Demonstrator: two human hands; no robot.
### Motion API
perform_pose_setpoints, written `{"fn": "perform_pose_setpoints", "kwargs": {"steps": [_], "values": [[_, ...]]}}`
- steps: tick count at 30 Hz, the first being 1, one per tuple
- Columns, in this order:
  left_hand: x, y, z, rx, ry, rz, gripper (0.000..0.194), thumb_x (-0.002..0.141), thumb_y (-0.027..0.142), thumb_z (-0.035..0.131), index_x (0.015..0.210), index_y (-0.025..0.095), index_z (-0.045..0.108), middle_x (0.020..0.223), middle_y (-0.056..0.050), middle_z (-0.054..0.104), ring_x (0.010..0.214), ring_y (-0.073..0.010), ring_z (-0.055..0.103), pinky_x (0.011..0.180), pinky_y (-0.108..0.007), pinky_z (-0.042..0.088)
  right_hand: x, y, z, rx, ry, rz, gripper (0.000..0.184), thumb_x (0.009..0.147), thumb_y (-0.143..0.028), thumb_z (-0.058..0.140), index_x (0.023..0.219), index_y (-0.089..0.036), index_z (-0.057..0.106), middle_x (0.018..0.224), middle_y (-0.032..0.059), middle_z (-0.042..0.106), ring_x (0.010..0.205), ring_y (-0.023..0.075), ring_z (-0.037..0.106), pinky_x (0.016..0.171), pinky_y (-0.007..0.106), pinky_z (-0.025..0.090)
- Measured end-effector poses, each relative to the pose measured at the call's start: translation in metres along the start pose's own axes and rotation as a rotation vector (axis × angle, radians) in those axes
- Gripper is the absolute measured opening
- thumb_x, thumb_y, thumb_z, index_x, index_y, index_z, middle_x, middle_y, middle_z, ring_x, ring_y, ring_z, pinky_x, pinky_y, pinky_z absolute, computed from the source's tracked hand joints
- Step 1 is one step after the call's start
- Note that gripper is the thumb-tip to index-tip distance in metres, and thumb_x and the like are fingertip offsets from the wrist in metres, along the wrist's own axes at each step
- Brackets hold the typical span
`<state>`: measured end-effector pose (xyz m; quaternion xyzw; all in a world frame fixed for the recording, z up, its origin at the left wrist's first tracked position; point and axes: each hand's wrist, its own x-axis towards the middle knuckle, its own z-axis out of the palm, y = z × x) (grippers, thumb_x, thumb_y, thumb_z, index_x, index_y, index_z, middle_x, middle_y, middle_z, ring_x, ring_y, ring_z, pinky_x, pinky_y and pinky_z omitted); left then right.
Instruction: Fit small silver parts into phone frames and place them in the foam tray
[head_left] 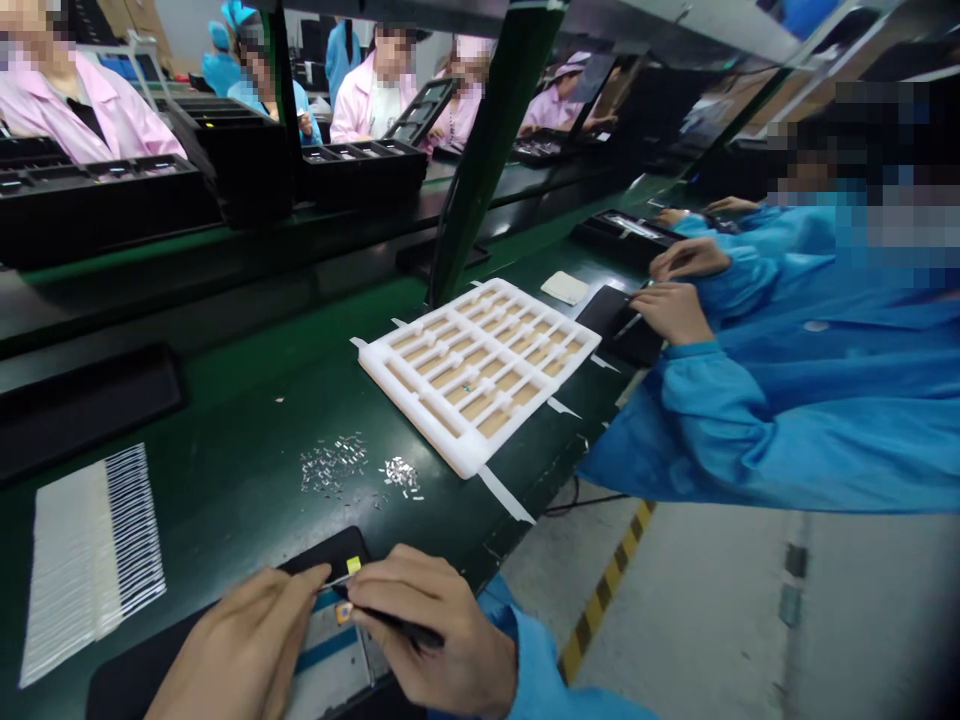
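Note:
A flat panel point(326, 690) with a blue strip lies on a black tray point(112, 690) at the bottom of the head view. My left hand point(244, 645) rests over its left part, thumb and fingertips pinched at a thin silvery strip point(337, 582). Closed around a slim black tool point(405, 627) is my right hand point(450, 630); the tool points left toward that strip, and its exact kind is unclear. Between both hands show a yellow-green tab point(354, 566) and a small orange-edged piece point(343, 612). My palms hide much of the panel.
Small silvery pieces point(334, 465) lie scattered beyond my hands, a brighter heap point(401, 477) beside them. A sheet of thin strips point(94, 565) is at left. A white slotted tray point(469, 455) is taped down near a green post point(487, 150). A co-worker's blue sleeve point(720, 430) is at right.

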<state>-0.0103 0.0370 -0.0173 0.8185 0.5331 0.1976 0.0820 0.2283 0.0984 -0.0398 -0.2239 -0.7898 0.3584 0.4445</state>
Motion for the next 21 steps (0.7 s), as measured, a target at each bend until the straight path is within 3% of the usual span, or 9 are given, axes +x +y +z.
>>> {"fn": "perform_pose_setpoints", "kwargs": {"steps": [4, 7, 11, 13, 17, 21], "values": [[-0.008, 0.007, -0.001, 0.207, -0.007, 0.103, 0.034, 0.109, 0.017, 0.045, 0.13, 0.019, 0.073, 0.099, -0.006, 0.083, 0.091, -0.0224, 0.081, 0.083, -0.031, 0.065, 0.002, -0.004, 0.004, -0.018, -0.033, 0.053, 0.022, 0.102, -0.009, 0.065, 0.116, -0.02, 0.077, 0.102, 0.011, 0.084, 0.084, 0.0238, 0.077, 0.076, 0.037, 0.062], [-0.015, 0.0, -0.01, 0.194, -0.044, 0.03, 0.031, 0.112, 0.025, 0.048, 0.133, 0.023, 0.071, 0.113, -0.004, 0.083, 0.102, -0.0197, 0.08, 0.094, -0.027, 0.063, 0.004, -0.007, 0.003, 0.007, -0.029, 0.097, 0.02, 0.1, -0.008, 0.067, 0.113, -0.02, 0.078, 0.099, 0.01, 0.084, 0.083, 0.0239, 0.077, 0.077, 0.037, 0.063], [-0.049, -0.038, -0.032, 0.38, 0.078, -0.272, 0.044, 0.113, 0.051, 0.042, 0.119, 0.026, 0.078, 0.124, -0.008, 0.08, 0.106, -0.0274, 0.08, 0.093, -0.039, 0.066, 0.002, -0.005, -0.01, 0.096, 0.141, 0.183, 0.019, 0.096, -0.01, 0.073, 0.106, -0.023, 0.082, 0.094, 0.0062, 0.085, 0.081, 0.0235, 0.08, 0.08, 0.035, 0.065], [-0.075, -0.063, -0.042, 0.473, 0.058, -0.39, 0.056, 0.111, 0.061, 0.038, 0.118, 0.024, 0.079, 0.124, -0.012, 0.078, 0.107, -0.0324, 0.079, 0.093, -0.047, 0.066, 0.0, -0.001, -0.017, 0.079, 0.221, 0.223, 0.017, 0.096, -0.012, 0.074, 0.103, -0.025, 0.084, 0.092, 0.0054, 0.086, 0.08, 0.0234, 0.081, 0.075, 0.032, 0.066], [-0.115, -0.099, -0.046, 0.466, -0.075, -0.446, 0.058, 0.11, 0.066, 0.038, 0.119, 0.027, 0.08, 0.125, -0.009, 0.08, 0.11, -0.0288, 0.079, 0.097, -0.04, 0.066, -0.001, 0.009, -0.026, 0.034, 0.246, 0.239, 0.018, 0.095, -0.013, 0.074, 0.101, -0.026, 0.085, 0.091, 0.0052, 0.086, 0.08, 0.024, 0.082, 0.067, 0.03, 0.066], [-0.119, -0.105, -0.041, 0.456, -0.117, -0.418, 0.062, 0.113, 0.06, 0.03, 0.122, 0.027, 0.081, 0.129, -0.009, 0.079, 0.114, -0.0296, 0.079, 0.102, -0.045, 0.065, -0.001, 0.012, -0.023, 0.015, 0.231, 0.225, 0.02, 0.095, -0.011, 0.075, 0.103, -0.027, 0.084, 0.093, 0.0034, 0.086, 0.083, 0.023, 0.082, 0.074, 0.03, 0.068]]}}
